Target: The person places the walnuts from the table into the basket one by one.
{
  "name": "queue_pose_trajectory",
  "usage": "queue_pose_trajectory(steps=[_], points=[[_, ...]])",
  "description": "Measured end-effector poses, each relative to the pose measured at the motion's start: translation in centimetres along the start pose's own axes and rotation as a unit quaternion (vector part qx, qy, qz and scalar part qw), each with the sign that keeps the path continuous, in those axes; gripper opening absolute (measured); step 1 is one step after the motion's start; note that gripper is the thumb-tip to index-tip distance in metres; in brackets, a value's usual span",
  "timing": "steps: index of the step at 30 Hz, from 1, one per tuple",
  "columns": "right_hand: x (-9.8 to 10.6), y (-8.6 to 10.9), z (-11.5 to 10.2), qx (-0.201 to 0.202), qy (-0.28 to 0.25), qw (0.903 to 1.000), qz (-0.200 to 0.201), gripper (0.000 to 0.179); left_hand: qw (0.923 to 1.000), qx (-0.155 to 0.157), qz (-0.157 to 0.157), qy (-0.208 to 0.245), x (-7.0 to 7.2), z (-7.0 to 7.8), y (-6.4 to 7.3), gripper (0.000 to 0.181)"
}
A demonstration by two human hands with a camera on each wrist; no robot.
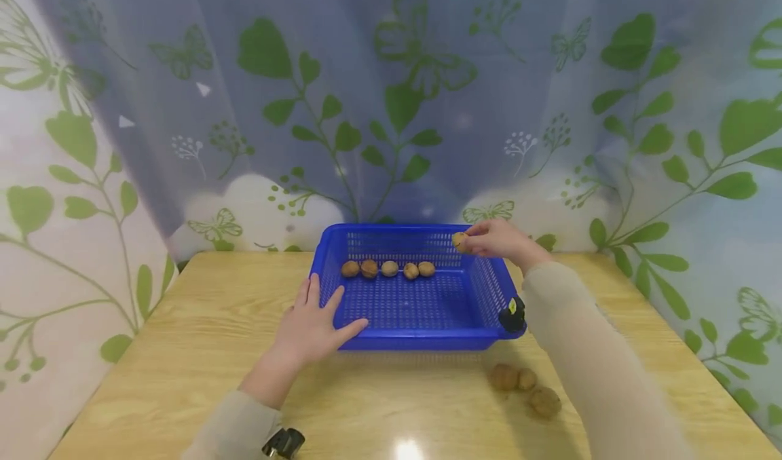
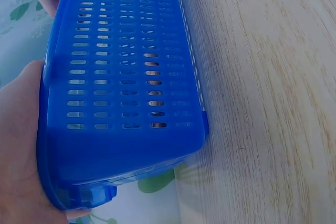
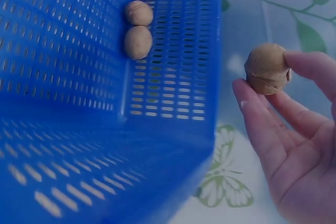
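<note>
A blue plastic basket (image 1: 421, 338) with slotted walls sits on the wooden table. Several walnuts (image 1: 389, 269) lie in a row inside it, along the far wall. My right hand (image 1: 499, 239) is up near the basket's far right corner, pinching a walnut (image 3: 266, 69) between thumb and fingertips. In the right wrist view that walnut is beside the rim. My left hand (image 1: 308, 331) rests on the near left corner of the basket, fingers spread over the left rim and thumb along the front rim. The left wrist view shows the slotted outer wall (image 2: 121, 153) close by.
Three loose walnuts (image 1: 545, 402) lie on the table (image 1: 391, 395) in front of the basket's right side, near my right forearm. A patterned curtain (image 1: 366, 93) hangs behind the table. A small black object (image 1: 512, 316) overlaps the basket's near right corner.
</note>
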State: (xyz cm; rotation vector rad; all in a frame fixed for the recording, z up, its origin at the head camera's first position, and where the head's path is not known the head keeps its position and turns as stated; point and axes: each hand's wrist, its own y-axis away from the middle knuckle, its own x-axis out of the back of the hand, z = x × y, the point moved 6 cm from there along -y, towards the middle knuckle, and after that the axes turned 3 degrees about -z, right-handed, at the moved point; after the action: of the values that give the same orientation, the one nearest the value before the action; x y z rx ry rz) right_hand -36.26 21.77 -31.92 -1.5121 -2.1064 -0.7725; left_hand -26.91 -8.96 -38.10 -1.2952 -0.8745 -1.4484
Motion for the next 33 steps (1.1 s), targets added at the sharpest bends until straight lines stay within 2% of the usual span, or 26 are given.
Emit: queue_pose_trajectory(steps=[4,8,11,14,15,17,18,19,20,21,25,28,30,31,32,33], points=[[-0.5,-1.0,0.3,0.0,-0.012,0.9999,-0.007,0.046,1.0,-0.004,0.0,0.005,0.0,0.3,-0.2,0.09],[-1.2,-2.7,1.2,-0.005,0.006,0.9999,-0.013,0.047,1.0,0.0,0.004,0.009,0.1,0.2,-0.2,0.089],[-2.1,-6.7,4.8,0.003,-0.01,0.9985,-0.053,0.047,1.0,0.002,0.004,0.008,0.1,0.0,-0.1,0.089],[-3.2,-12.1,10.5,0.022,-0.056,0.9928,-0.104,0.042,0.9999,0.002,0.004,0.009,0.0,-0.2,0.0,0.089],[-3.6,-13.3,11.8,0.019,-0.061,0.9912,-0.116,0.042,0.9999,0.0,0.006,0.01,0.1,-0.2,0.0,0.088],[-4.2,-14.6,13.2,0.011,-0.051,0.9917,-0.118,0.04,0.9999,-0.001,0.013,0.011,0.1,-0.2,-0.1,0.088],[-4.4,-15.1,13.8,0.026,-0.049,0.9916,-0.117,0.04,0.9999,0.0,0.015,0.009,0.2,-0.2,-0.1,0.088],[-4.7,-14.9,13.8,0.009,-0.029,0.9932,-0.113,0.042,0.9998,0.0,0.015,0.008,0.2,-0.2,-0.1,0.088],[-4.9,-14.8,13.8,0.025,-0.035,0.9922,-0.117,0.043,0.9999,0.002,0.015,0.006,0.3,-0.2,-0.1,0.088],[-5.2,-14.4,13.6,0.01,-0.024,0.9934,-0.112,0.045,0.9999,0.002,0.013,0.005,0.3,-0.1,-0.1,0.088],[-6.0,-13.6,13.9,0.002,0.016,0.9938,-0.11,0.048,1.0,0.001,0.002,0.009,0.1,0.1,0.0,0.088],[-6.3,-14.1,14.7,0.005,0.067,0.9924,-0.103,0.049,0.9999,0.002,0.002,0.01,-0.2,0.1,0.0,0.089],[-6.4,-15.3,15.8,0.018,0.075,0.9928,-0.091,0.049,0.9999,0.006,0.003,0.009,-0.3,-0.1,-0.1,0.088],[-6.4,-15.8,16.2,0.019,0.079,0.9932,-0.084,0.049,0.9999,0.008,0.003,0.008,-0.3,-0.1,-0.1,0.088],[-6.2,-16.1,16.3,0.004,0.084,0.9934,-0.079,0.05,0.9999,0.007,0.005,0.009,-0.3,-0.1,-0.2,0.088],[-6.0,-16.5,16.7,0.011,0.088,0.9935,-0.071,0.05,0.9999,0.005,0.007,0.012,-0.3,-0.1,-0.2,0.088]])
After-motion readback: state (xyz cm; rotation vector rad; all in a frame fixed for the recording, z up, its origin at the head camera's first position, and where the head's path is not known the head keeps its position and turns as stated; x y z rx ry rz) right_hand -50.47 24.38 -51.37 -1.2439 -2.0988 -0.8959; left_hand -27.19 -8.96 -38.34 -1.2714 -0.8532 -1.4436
